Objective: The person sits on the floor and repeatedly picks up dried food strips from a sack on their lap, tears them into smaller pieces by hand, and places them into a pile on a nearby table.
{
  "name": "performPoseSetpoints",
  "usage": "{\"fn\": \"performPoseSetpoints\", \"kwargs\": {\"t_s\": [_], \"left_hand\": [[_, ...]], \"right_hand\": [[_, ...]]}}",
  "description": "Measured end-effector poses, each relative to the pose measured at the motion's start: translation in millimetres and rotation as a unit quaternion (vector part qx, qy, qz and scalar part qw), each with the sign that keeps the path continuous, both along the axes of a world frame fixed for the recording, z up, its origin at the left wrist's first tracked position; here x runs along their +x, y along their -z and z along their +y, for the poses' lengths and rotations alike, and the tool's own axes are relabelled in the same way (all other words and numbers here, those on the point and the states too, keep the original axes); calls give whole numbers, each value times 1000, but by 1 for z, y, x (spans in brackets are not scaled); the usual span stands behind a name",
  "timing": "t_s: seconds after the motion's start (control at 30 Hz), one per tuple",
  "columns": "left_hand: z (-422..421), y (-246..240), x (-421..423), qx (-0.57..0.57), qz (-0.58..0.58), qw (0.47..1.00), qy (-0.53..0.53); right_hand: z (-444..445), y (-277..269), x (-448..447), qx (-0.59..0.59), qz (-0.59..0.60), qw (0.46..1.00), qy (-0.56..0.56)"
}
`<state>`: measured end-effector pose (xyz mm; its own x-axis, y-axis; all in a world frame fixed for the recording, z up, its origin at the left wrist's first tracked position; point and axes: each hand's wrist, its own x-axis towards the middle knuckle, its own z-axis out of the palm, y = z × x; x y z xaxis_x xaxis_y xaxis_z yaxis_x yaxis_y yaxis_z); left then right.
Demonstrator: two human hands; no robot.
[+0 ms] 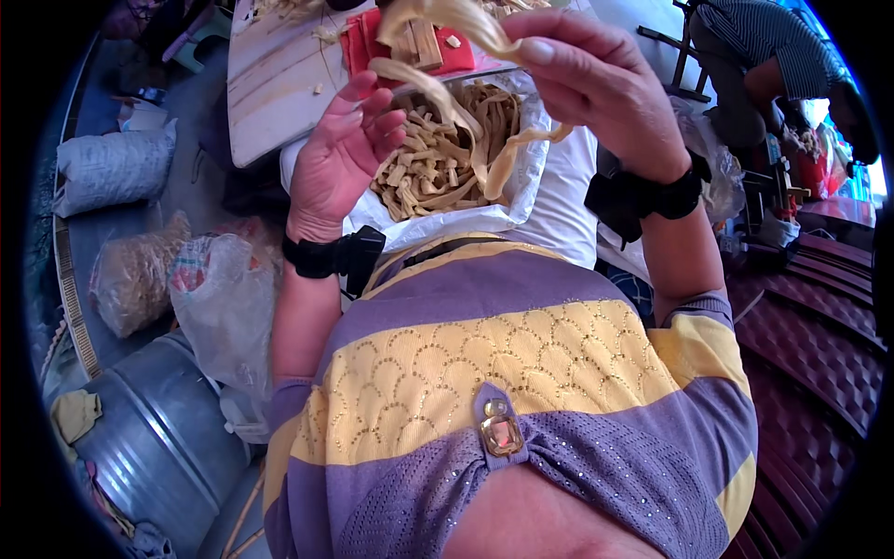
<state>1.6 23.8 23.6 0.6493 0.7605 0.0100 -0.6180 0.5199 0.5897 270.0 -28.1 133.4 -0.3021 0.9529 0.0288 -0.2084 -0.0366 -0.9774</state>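
Between thumb and fingers, my right hand [594,84] pinches a long, pale yellow-tan strip [454,24] that looks dried and fibrous; it loops up and to the left. Parts of it, or of another strip, curl down over a white bag [534,189] on my lap. My left hand [349,147] is raised at the bag's left side, palm up, fingers apart and slightly curled, with nothing on the palm. Many short and long tan strips [426,168] fill the bag. Beyond it, light wooden blocks [419,45] rest on a red cloth or pouch [360,42].
A worn white board [272,84] with more strips lies ahead. At left are a rolled sack [115,168], stuffed plastic bags [227,300] and a large metal drum [160,426]. Another person [754,63] bends over at the upper right; dark red ribbed panels [810,335] lie at right.
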Motion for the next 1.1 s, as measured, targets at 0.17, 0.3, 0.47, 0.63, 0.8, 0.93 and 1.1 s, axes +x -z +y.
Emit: {"fn": "performPoseSetpoints", "kwargs": {"t_s": [0.17, 0.3, 0.47, 0.63, 0.8, 0.93, 1.1], "left_hand": [[-16, -7, 15, 26, 90, 995, 46], [-27, -27, 28, -10, 85, 994, -68], [-17, -20, 15, 101, 156, 980, -72], [-21, -22, 32, 304, 399, 857, -118], [-7, -17, 30, 318, 442, 832, -104], [0, 0, 13, 290, 497, 807, -132], [-2, 7, 17, 410, 566, 667, -259]], "right_hand": [[1, 25, -16, 81, -20, 996, 19], [-5, 71, -43, 113, -167, 976, -80], [11, 86, -47, 134, -183, 974, 0], [28, 62, -61, 140, -144, 979, 45], [43, 38, -52, 136, 63, 978, 144], [51, -6, -30, 118, 257, 947, 155], [38, 9, -33, 68, 178, 967, 169]]}}
